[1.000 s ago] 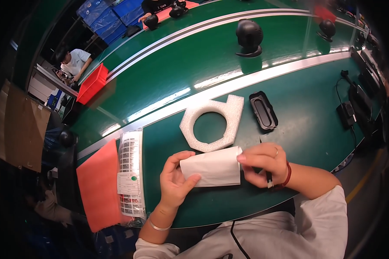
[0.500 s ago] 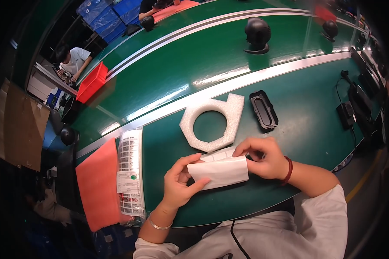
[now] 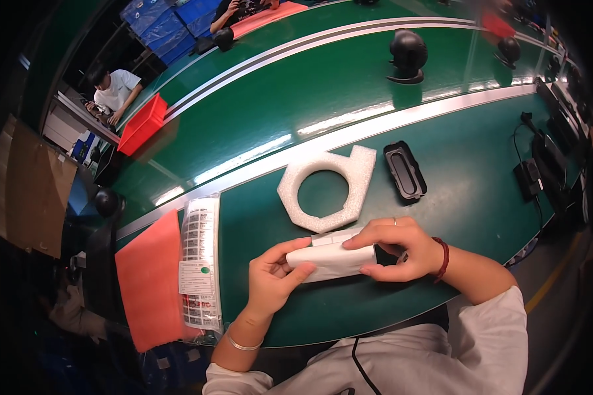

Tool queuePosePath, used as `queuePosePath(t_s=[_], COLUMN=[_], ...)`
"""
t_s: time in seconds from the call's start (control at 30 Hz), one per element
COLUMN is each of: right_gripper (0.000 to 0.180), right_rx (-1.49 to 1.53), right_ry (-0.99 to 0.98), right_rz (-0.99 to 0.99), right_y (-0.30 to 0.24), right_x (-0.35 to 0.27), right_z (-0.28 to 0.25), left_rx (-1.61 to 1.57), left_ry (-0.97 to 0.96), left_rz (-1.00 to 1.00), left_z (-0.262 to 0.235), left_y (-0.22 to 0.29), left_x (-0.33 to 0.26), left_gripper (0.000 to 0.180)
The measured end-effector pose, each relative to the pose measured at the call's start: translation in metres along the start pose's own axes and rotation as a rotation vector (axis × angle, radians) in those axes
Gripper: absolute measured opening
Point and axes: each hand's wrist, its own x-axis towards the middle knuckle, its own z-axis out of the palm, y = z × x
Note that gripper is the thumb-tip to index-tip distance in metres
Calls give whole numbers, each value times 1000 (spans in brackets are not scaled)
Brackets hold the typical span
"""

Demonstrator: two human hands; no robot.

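A white sheet [image 3: 335, 262], bent over into a curl, is held just above the near part of the table. Paler rectangles, like labels, show on its far flap. My left hand [image 3: 270, 275] pinches its left end, thumb on the near face and fingers behind. At the right end my right hand [image 3: 405, 249] grips it, with the fingers over the top and the thumb below. Just beyond the sheet lies a white foam piece [image 3: 288, 209] with a round hole. Right of the foam is a black oblong housing [image 3: 405, 172].
To the left, a plastic-wrapped stack of printed sheets [image 3: 201, 243] lies beside an orange-red cloth [image 3: 148, 283]. A black adapter with cable [image 3: 527, 176] is at the right edge. Across a metal rail runs a green belt carrying a black rounded device [image 3: 408, 56]. Co-workers sit beyond, near a red bin [image 3: 143, 125].
The white sheet has been curled over further. My right-hand fingers have moved from its far edge onto its top. The black device on the belt appears slightly further right.
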Motion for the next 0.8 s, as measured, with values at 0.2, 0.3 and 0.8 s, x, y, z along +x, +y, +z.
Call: queuePosePath(t_s=[0.2,0.3,0.8], right_gripper=[35,31,33], right_rx=[28,268,343], right_ry=[31,5,10], right_rz=[194,436,494], right_y=[2,-4,9], right_x=[-2,1,-15], right_z=[1,2,6], left_rx=[88,160,467], left_ry=[17,0,-20], left_rz=[68,117,161], left_z=[4,2,1], left_y=[-2,-4,-1], left_x=[0,1,-6], left_gripper=[43,43,23])
